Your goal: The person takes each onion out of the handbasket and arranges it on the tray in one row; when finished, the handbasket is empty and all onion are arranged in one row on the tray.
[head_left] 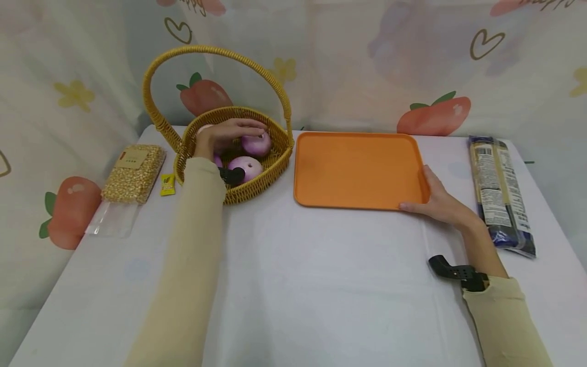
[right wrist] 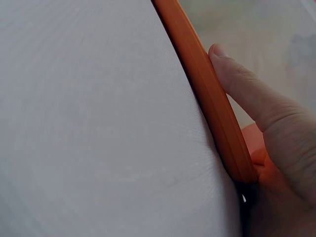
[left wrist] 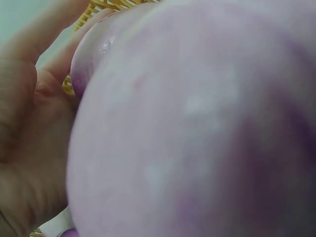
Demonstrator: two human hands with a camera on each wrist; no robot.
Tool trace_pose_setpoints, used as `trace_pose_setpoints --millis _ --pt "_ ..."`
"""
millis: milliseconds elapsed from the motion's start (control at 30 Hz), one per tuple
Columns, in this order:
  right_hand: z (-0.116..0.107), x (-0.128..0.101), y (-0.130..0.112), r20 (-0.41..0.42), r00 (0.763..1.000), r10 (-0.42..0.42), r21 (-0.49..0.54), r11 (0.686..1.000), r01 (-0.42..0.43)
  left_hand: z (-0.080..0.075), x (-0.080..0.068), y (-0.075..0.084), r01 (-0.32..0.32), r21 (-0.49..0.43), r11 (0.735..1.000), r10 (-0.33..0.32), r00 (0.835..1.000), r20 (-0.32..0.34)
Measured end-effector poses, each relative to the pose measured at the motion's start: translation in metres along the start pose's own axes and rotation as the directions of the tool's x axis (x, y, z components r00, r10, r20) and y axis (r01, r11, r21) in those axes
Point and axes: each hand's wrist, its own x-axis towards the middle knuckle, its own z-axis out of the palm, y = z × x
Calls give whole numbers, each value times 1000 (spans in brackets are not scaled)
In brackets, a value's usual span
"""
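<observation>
Onions [head_left: 250,167] lay in the basket [head_left: 257,189], left hand [head_left: 229,131] straight-fingered over them; beside the basket, the right hand [head_left: 438,202] gripped a tray [head_left: 357,171].

A blurred purple onion [left wrist: 192,128] looms beside the left grip [left wrist: 29,128], another onion [left wrist: 90,59] and yellow wicker [left wrist: 118,4] behind.

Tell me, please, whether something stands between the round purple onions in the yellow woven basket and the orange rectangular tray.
Yes: the basket's right wall and the right foot of its handle stand between the onions and the tray. Nothing else visible does.
</observation>
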Motion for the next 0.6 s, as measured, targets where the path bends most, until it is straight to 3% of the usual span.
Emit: trace_pose_setpoints --millis 300,600 --pt "0 0 1 2 1000 5 -1 1000 -5 5 1 3 -18 57 998 21 999 -47" --pt "0 0 -1 0 1000 8 -4 1000 -8 3 4 5 25 41 999 -23 998 -57"
